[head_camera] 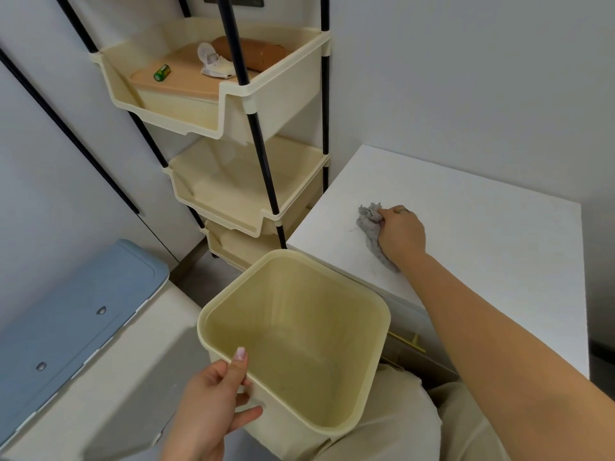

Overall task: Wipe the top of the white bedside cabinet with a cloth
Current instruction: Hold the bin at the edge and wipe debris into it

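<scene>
Left grip (213, 399), right grip (402, 232): both curled.

I see open surface on the cabinet top (482, 234) to the right of and behind the right hand (402, 232) and its cloth (371, 227), as far as the wall at the back; the tiered rack (253, 201) stands just beside the left edge; the cream bin (299, 327), gripped by the left hand (213, 397), blocks the front left corner; the blue-lidded box (76, 311) fills the far left
</scene>
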